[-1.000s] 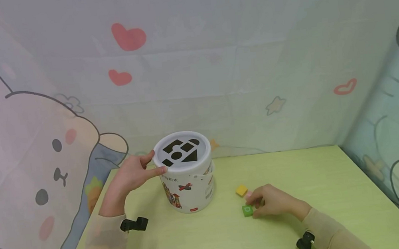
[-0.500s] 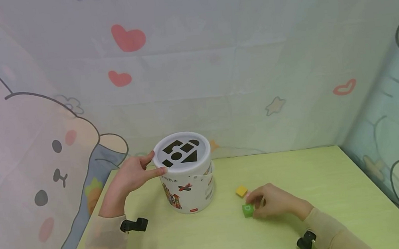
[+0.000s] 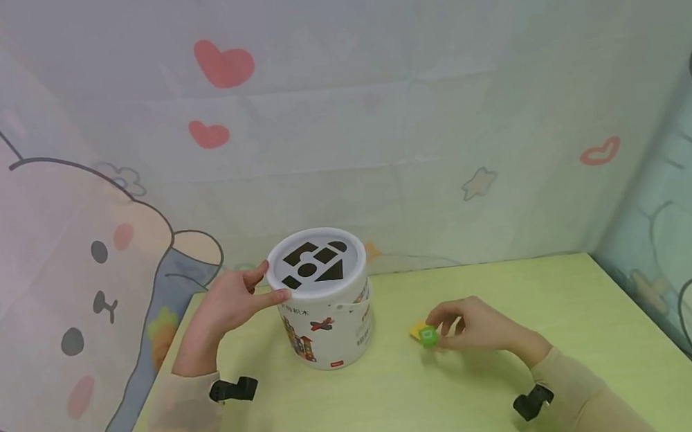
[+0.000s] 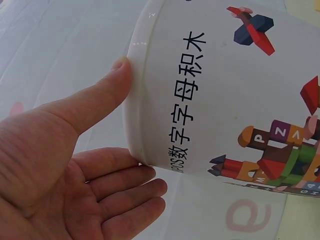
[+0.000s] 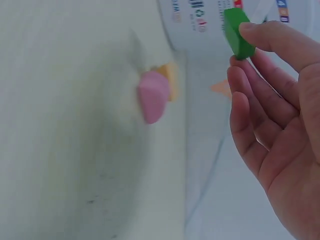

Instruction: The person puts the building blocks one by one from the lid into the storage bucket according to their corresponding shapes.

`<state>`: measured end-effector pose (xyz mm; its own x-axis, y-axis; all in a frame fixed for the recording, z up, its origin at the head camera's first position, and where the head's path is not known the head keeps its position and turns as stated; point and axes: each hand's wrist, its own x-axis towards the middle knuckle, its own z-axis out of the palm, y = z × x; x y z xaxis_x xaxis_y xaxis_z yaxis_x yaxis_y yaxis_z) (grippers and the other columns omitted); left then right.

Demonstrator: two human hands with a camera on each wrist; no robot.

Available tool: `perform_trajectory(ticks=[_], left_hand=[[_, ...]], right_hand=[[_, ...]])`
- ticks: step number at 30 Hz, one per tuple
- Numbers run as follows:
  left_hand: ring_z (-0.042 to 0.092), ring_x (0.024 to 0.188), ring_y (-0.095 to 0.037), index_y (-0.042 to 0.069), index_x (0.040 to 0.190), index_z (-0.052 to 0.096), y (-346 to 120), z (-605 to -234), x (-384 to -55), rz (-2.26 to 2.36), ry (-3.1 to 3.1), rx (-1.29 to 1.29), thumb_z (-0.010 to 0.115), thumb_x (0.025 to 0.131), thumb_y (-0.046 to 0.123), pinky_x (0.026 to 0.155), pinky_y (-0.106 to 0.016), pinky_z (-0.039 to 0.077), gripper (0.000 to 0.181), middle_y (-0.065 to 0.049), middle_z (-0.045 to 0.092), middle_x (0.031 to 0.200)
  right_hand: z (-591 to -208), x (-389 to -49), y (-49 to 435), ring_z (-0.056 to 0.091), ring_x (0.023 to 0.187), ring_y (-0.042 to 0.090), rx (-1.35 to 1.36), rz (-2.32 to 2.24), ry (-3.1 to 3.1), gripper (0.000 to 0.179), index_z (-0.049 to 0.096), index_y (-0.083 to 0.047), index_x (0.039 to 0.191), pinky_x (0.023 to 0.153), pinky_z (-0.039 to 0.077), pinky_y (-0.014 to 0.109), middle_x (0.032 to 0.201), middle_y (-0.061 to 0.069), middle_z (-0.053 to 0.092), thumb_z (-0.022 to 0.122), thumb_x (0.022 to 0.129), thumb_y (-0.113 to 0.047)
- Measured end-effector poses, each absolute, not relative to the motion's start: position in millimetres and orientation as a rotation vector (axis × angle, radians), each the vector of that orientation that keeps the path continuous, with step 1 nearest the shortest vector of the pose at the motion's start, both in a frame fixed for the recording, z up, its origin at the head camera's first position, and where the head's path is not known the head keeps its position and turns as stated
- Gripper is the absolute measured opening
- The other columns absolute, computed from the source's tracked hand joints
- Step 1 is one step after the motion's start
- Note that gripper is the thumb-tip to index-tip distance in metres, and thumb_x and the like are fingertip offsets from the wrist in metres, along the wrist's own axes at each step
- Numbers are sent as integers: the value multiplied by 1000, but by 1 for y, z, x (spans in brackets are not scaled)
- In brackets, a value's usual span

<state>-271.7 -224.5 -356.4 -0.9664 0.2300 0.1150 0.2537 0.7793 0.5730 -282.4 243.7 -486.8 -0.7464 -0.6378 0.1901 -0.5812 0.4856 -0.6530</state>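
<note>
A white toy-block bucket (image 3: 332, 332) stands upright on the table, its lid (image 3: 318, 291) pierced by dark shaped holes. My left hand (image 3: 226, 304) rests against the left of the lid's rim with thumb and index finger; the other fingers extend loosely below in the left wrist view. To the right of the bucket, my right hand (image 3: 478, 325) pinches a green block (image 5: 237, 35) between thumb and fingertips, raised above the table. Beneath it lie a yellow block (image 3: 416, 329), partly covered in the head view, and a pink block (image 5: 152, 95), seen in the right wrist view.
The pale green table (image 3: 353, 417) ends at the back against a cartoon-printed cloth (image 3: 412, 126), close behind the bucket. A white handle (image 3: 354, 304) hangs at the bucket's right side. Black cameras sit on both wrists.
My right hand has lifted the green block off the table and moved it slightly away from me, so it now overlaps the yellow block. The left hand and bucket stay put.
</note>
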Motion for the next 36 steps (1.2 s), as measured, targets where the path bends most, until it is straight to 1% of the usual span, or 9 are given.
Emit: perform_trajectory(ticks=[2,6,13,19,23,28,31,34,36], left_hand=[[63,129,-38,7,160,45,-224,-356,-272,-947,-2925,-395,80,93,58,86,-44,51,92,-27,55,152],[61,133,-40,7,161,45,-225,-356,-272,-947,-2925,-387,79,93,59,89,-47,52,92,-26,55,152],[64,118,-33,8,161,45,-225,-355,-273,-941,-2923,-391,79,93,59,82,-42,49,92,-26,54,153],[60,103,-30,7,160,46,-226,-356,-274,-959,-2917,-389,81,92,58,77,-40,46,92,-28,54,152],[60,101,-29,6,160,46,-227,-357,-274,-977,-2914,-391,81,92,58,76,-39,46,92,-28,54,152],[62,106,-31,6,160,45,-225,-359,-272,-987,-2913,-386,81,92,57,77,-40,47,92,-28,54,153],[64,118,-34,6,160,45,-224,-359,-272,-1000,-2912,-383,81,93,57,81,-42,49,92,-28,53,154],[63,122,-35,6,160,45,-224,-359,-271,-1007,-2911,-386,81,93,57,82,-42,49,92,-29,53,154],[64,120,-34,5,160,45,-224,-358,-271,-1007,-2909,-389,81,93,57,82,-42,49,92,-29,53,153]], right_hand=[[-478,-284,243,70,91,9,-1082,-1155,2639,29,77,-19,119,77,59,34,108,-9,75,87,93,-24],[-465,-288,243,70,91,11,-1085,-1196,2614,27,77,-17,120,79,59,34,108,-7,75,84,95,-19],[-453,-292,239,72,95,13,-1122,-1204,2575,34,76,-10,129,83,61,33,110,-3,75,81,95,-10],[-428,-295,229,71,97,17,-1138,-1278,2556,33,78,-11,126,85,61,33,113,0,75,79,94,-4],[-405,-297,217,71,99,19,-1174,-1327,2529,33,78,-9,125,85,62,35,113,3,75,78,93,-1],[-379,-300,198,71,99,21,-1233,-1378,2512,33,78,-7,122,84,62,36,110,4,74,75,91,3],[-366,-304,187,71,99,21,-1276,-1390,2509,33,78,-7,121,84,62,36,110,4,74,74,90,3],[-353,-308,173,71,99,21,-1321,-1381,2504,32,78,-6,120,84,62,36,111,4,75,75,89,2],[-345,-312,163,71,100,21,-1340,-1362,2504,32,78,-5,121,84,62,36,112,4,75,75,89,0]])
